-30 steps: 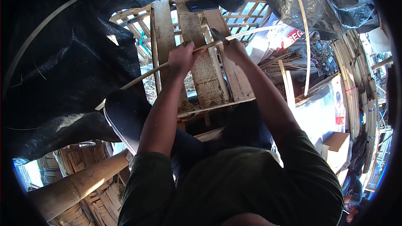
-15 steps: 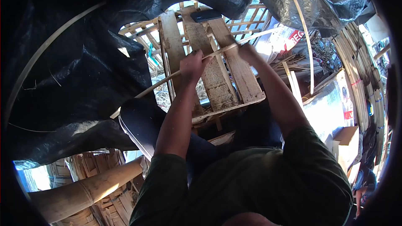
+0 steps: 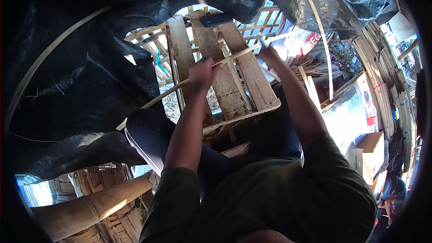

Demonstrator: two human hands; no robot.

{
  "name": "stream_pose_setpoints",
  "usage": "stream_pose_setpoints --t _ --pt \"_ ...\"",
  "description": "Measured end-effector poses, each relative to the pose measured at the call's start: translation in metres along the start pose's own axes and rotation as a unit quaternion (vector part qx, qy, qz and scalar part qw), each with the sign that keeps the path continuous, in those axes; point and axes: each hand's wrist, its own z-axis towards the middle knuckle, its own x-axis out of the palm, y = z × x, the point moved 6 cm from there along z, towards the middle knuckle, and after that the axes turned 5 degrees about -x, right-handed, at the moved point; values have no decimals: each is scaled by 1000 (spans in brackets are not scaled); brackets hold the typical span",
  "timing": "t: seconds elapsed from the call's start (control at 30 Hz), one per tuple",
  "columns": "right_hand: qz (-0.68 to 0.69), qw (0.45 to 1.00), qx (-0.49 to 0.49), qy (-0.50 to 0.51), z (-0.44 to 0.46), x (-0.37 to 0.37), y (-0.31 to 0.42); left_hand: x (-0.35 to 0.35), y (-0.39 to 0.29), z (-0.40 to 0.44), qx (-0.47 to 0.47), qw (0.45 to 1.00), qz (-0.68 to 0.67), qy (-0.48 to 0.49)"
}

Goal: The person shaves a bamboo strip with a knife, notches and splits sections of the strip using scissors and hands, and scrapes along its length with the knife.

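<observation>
A long, thin bamboo strip [image 3: 155, 101] slants across a wooden slatted bench [image 3: 231, 101], from near my left knee up to the far right. My left hand [image 3: 202, 73] is wrapped round the strip near its middle. My right hand [image 3: 270, 57] is closed and raised just right of the strip, apart from it. Out of its top sticks a short, greyish blade [image 3: 262, 43], blurred, which looks like a knife; the handle is hidden in the fingers.
A black phone [image 3: 216, 20] lies at the bench's far end. Black plastic sheeting [image 3: 81, 81] hangs left and overhead, with a curved strip [image 3: 321, 36] before it. A thick bamboo pole [image 3: 94, 207] lies lower left. At right stand a cardboard box [image 3: 371, 153] and a seated person [image 3: 392, 195].
My right hand has come off the strip, moving slightly right and down, and the blade now points up. My left hand keeps its hold. The whole view has shifted slightly.
</observation>
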Motion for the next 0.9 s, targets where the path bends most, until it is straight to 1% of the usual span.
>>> stream_pose_setpoints --t 0.07,0.1,0.17,0.2,0.23,0.3,0.33,0.37,0.4,0.43,0.47,0.5,0.53,0.57,0.6,0.63,0.7,0.73,0.77,0.8,0.83,0.87,0.9 --pt "30 999 14 -32 -37 17 18 2 0 2 -8 1000 -5 16" --pt "120 993 16 6 -21 8 4 2 -1 2 0 1000 13 11" --pt "294 951 45 79 -3 -12 -13 0 -1 1 4 1000 30 3" --pt "327 945 31 -11 -1 -25 -17 -2 -1 2 6 1000 28 4" --pt "291 952 49 -85 0 -34 -23 -3 -3 1 9 1000 25 7" --pt "110 993 31 -38 11 0 -29 -2 -4 3 1 999 28 25" --pt "132 990 40 -29 -13 18 -22 0 -3 4 -10 999 33 42" --pt "126 991 39 -35 -14 13 -18 2 -2 4 -7 999 32 43" --pt "256 965 41 31 0 5 -31 3 0 3 -6 999 29 16" --pt "379 919 40 98 15 -6 -41 3 1 3 -7 1000 26 -12" --pt "420 906 52 6 24 -20 -46 3 2 3 -9 1000 24 -14" --pt "362 928 71 -57 29 -30 -53 3 2 3 -2 1000 23 -20" --pt "255 966 49 -6 30 -15 -53 3 1 2 6 999 23 -26" --pt "144 988 24 44 27 7 -48 0 -1 3 6 999 22 -28" --pt "212 955 66 195 -18 28 -18 -2 -2 3 -3 1000 26 4" --pt "211 956 66 195 -13 20 -21 -1 -2 3 -12 999 31 38" --pt "380 906 32 183 5 -6 -10 -2 -3 2 -10 999 25 23" --pt "471 877 69 65 11 -26 -12 -3 -3 0 -8 1000 20 11" --pt "375 922 92 7 20 -37 -30 0 0 -1 -10 1000 20 12" --pt "266 960 81 46 20 -18 -33 1 0 -1 0 1000 8 -6" --pt "153 983 66 82 20 6 -35 1 1 1 12 1000 -3 -27" --pt "199 969 73 126 -10 31 -20 1 1 2 13 1000 -3 -26" --pt "294 907 112 282 -32 40 -3 3 2 1 -2 1000 -2 -5"
